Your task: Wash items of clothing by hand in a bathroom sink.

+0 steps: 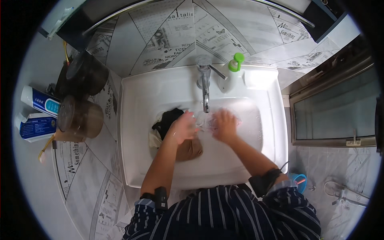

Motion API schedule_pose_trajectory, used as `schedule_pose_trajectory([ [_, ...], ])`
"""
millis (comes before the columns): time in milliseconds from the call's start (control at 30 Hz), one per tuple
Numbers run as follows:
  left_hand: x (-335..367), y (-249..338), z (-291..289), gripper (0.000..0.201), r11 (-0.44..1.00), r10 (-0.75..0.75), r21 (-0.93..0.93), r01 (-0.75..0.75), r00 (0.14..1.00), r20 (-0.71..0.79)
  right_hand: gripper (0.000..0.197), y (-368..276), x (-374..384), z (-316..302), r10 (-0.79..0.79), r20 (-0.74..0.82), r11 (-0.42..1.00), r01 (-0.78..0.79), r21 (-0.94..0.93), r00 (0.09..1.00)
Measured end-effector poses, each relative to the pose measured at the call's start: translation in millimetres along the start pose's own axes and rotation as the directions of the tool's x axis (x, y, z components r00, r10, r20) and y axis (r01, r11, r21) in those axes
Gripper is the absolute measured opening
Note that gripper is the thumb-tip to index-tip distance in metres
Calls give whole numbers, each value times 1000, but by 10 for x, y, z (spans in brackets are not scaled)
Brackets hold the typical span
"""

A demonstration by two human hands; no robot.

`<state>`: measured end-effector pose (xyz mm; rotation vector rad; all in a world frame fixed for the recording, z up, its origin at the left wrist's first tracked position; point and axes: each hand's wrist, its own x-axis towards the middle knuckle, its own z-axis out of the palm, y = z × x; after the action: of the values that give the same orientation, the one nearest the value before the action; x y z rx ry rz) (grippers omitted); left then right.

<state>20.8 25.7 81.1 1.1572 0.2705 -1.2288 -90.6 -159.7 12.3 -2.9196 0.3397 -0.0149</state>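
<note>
Both hands are inside a white washbasin [132, 120], under a chrome faucet [206, 96]. My left hand [185, 127] is over a bunch of wet-looking cloth on the basin's left side: a black piece [170, 119], a brown piece [188, 152] and a cream piece [154, 139]. Just right of the spout is my right hand [225, 127], palm down over a small pale, pinkish cloth-like thing [215, 120], mostly covered. Motion smears the fingers of both hands, so their grip does not show.
A white pump bottle with a green top [237, 63] stands on the basin's back ledge. Toothpaste boxes [38, 126] and brown cups [82, 118] sit on the left wall. At right are a glass-paned metal door [332, 112] and a blue bucket [299, 182].
</note>
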Motion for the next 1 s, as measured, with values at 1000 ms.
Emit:
schedule_pose_trajectory([
  [1000, 677, -628, 440, 57, 888, 94, -419, 187, 820, 565, 18, -399, -252, -793, -8, 289, -367, -272, 889, 957],
])
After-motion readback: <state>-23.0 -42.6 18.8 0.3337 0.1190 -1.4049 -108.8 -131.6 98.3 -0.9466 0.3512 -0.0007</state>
